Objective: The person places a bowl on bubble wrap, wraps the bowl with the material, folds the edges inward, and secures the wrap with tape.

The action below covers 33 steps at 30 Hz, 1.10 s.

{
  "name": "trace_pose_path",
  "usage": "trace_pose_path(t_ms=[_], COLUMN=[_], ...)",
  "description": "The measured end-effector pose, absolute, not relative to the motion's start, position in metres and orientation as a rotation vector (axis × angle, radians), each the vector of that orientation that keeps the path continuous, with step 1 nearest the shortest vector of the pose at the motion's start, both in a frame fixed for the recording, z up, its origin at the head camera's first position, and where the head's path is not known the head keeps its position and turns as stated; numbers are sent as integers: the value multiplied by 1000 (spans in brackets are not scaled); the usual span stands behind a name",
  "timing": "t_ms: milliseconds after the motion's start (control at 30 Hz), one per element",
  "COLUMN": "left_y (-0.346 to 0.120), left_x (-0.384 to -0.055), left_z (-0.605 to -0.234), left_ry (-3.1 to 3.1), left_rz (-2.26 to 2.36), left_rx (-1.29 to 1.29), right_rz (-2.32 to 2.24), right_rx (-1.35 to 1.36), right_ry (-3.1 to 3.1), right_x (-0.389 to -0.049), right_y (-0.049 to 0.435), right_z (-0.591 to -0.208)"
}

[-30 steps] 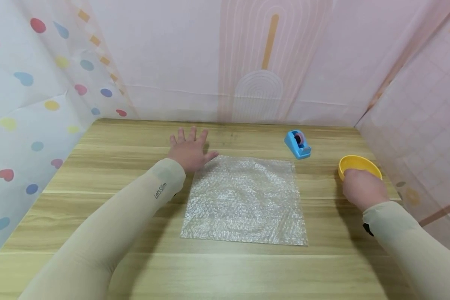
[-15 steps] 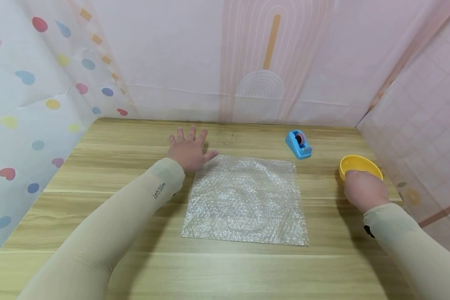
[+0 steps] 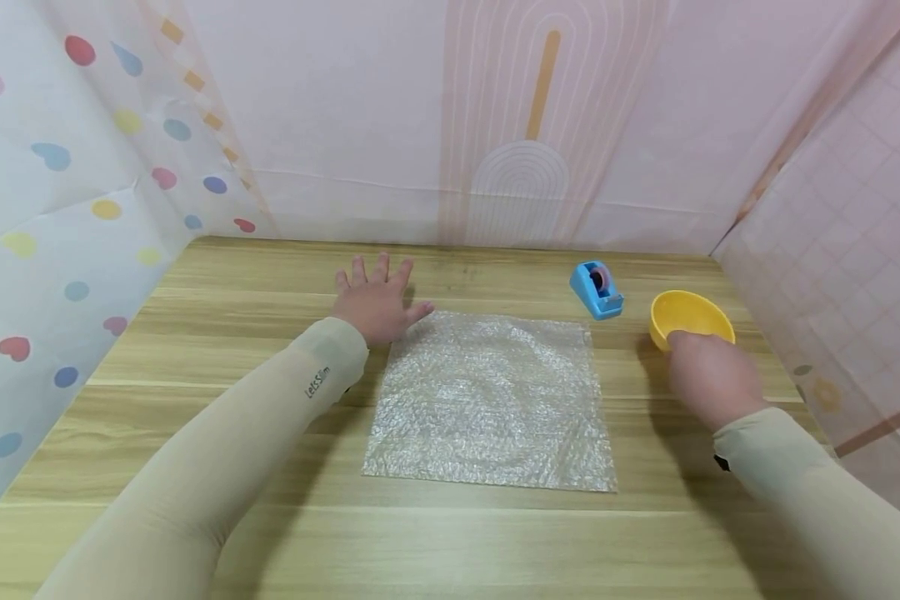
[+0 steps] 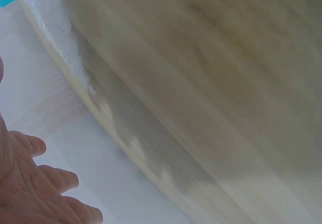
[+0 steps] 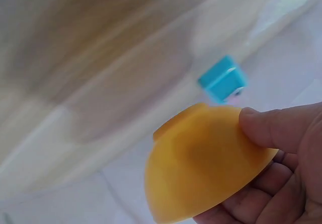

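A yellow bowl [image 3: 692,315] is gripped at its near rim by my right hand [image 3: 714,379], over the right side of the table. In the right wrist view the thumb presses the outside of the bowl [image 5: 201,158] while the fingers curl at its rim. My left hand [image 3: 377,308] has its fingers spread and straight, at the top left corner of a square sheet of clear bubble wrap [image 3: 491,400]. The left wrist view catches part of that hand [image 4: 40,189], fingers extended, and an edge of the bubble wrap [image 4: 53,27].
A blue tape dispenser [image 3: 597,290] with a pink roll stands at the back right, left of the bowl. The wooden table [image 3: 450,542] is bordered by patterned cloth walls [image 3: 345,108] at the back and both sides.
My right hand has carried the yellow bowl left and slightly away from me, closer to the tape dispenser. The left hand and the bubble wrap have stayed nearly still.
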<state>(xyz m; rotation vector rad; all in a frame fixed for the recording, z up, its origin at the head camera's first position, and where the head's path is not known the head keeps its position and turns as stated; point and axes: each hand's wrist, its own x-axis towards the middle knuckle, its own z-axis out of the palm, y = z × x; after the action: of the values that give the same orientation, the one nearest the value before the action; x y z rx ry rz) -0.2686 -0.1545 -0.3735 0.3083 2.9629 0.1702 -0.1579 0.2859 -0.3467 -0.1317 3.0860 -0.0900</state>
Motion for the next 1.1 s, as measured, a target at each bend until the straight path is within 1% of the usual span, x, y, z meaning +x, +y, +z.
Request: trace_pose_path(t_ms=[167, 467, 700, 833, 967, 1100], left_y=[-154, -156, -157, -158, -159, -160], left_x=[-266, -267, -265, -267, -270, -272], left_z=[-371, -373, -370, -372, -374, -375], left_ry=[2974, 2975, 2978, 2966, 2961, 2964], left_rz=[177, 176, 177, 170, 154, 148], left_rx=[317, 306, 313, 303, 290, 286], right_rz=[-43, -9, 35, 54, 34, 20], right_rx=[-298, -768, -927, -1078, -1186, -1205], right_ry=[3142, 3180, 3122, 3086, 3042, 2988], right_x=[-152, -146, -148, -146, -143, -141], right_y=[256, 197, 155, 136, 124, 119], right_z=[-340, -341, -352, -357, -361, -365])
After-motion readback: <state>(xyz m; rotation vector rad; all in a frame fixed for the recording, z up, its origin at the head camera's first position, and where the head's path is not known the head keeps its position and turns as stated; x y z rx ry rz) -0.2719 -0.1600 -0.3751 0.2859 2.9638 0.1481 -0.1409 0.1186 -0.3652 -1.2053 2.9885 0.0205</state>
